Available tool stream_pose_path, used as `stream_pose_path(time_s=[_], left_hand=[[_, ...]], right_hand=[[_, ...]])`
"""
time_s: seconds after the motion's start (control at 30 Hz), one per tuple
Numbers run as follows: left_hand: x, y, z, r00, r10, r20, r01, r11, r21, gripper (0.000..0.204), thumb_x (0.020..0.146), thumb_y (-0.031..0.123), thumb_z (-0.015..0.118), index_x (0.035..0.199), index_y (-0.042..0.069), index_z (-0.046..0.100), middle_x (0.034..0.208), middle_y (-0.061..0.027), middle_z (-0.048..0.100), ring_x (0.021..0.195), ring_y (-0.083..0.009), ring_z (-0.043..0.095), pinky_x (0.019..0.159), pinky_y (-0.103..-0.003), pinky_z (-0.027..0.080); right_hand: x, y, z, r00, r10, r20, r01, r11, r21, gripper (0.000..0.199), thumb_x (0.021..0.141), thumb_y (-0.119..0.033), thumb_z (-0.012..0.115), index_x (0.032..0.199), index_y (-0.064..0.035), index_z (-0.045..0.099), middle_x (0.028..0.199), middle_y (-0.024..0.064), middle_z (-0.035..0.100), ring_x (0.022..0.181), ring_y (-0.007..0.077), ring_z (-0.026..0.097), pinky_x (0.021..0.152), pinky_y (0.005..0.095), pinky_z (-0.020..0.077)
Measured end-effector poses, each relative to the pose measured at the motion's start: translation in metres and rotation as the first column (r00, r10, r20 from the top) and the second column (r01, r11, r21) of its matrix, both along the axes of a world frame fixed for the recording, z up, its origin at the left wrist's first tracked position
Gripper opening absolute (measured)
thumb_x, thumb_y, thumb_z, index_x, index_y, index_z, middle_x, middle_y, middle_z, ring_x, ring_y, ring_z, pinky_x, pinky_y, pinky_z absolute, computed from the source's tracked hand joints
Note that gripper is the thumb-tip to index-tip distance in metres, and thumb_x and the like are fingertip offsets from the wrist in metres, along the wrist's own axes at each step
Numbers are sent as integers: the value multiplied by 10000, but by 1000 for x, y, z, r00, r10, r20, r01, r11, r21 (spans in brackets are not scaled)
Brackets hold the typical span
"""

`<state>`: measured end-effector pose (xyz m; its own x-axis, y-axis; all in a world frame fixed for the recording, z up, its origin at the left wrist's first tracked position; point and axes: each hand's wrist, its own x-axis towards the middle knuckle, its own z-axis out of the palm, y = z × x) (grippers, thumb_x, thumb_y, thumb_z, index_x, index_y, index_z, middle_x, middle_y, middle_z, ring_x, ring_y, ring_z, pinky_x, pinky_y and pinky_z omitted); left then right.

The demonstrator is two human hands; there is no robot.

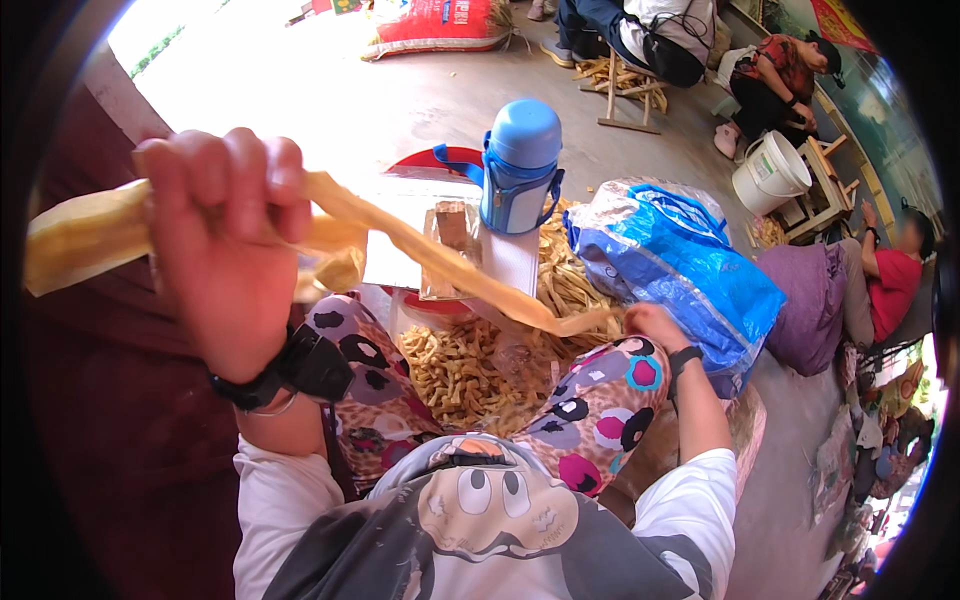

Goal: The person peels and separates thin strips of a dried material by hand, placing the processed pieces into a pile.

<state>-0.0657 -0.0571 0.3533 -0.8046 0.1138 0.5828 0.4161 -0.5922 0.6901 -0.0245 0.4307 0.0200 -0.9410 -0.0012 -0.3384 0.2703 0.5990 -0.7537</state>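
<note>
- Yellow strip point(450, 265): slants across mid-frame, from the raised hand at centre left down to the lower hand right of centre.
- Left hand point(220, 210): fingers curled closed round the strip and a broader piece trailing to the left edge.
- Right hand point(655, 328): at the strip's lower end, above the patterned knee point(640, 370); blur hides the fingertips, cannot tell how tightly they close.
- Judgement: best kept evenly stretched, untwisted, grip light against tearing, slack clear of the short pieces point(450, 375) at lower centre.
</note>
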Motion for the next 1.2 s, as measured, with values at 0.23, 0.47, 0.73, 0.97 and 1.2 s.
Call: stream_pose_path(time_s=[0.23, 0.47, 0.73, 0.97, 1.2], left_hand=[[23, 13, -52, 978, -97, 183, 185, 802, -568, 305, 995, 251, 387, 887, 30, 566, 795, -84, 613, 671, -148, 583, 609, -286, 491], [44, 54, -102, 946, -17, -325, -298, 359, -885, 165, 799, 95, 637, 938, 20, 589, 879, -107, 564, 772, -291, 600, 662, -369, 493], [43, 55, -129, 979, -105, -175, -135, 304, -943, 181, 761, 94, 614, 924, 44, 551, 883, -125, 585, 806, -327, 594, 679, -401, 488], [36, -8, -141, 956, 75, -285, -287, 16, -958, 146, 809, 124, 593, 928, 45, 567, 808, -111, 606, 721, -302, 604, 644, -389, 483], [33, -10, -135, 763, 146, -630, -642, 59, -764, 154, 755, 26, 607, 907, 45, 590, 758, -73, 581, 679, -238, 593, 599, -333, 485]], right_hand=[[-14, -39, 190, 895, -354, -270, 97, 748, -657, 195, 931, -148, 508, 1081, -45, 576, 894, 47, 658, 784, 118, 633, 708, 233, 500], [-4, -74, 215, 800, -365, -476, 373, 924, -80, 283, 842, -34, 523, 1122, -60, 547, 1017, 30, 615, 722, 83, 598, 583, 208, 480], [38, -218, 192, 940, 332, 83, -200, 730, -654, 301, 857, -106, 617, 1148, -49, 564, 849, -5, 619, 682, 53, 596, 568, 199, 481], [16, -170, 194, 930, -322, -177, 114, 710, -695, 116, 901, -129, 564, 922, -40, 635, 719, -29, 594, 570, 16, 506, 503, 167, 395], [8, -189, 175, 703, 77, -707, 25, 991, 132, 181, 834, -64, 568, 1005, -26, 611, 1005, 69, 590, 858, 122, 577, 720, 266, 471]])
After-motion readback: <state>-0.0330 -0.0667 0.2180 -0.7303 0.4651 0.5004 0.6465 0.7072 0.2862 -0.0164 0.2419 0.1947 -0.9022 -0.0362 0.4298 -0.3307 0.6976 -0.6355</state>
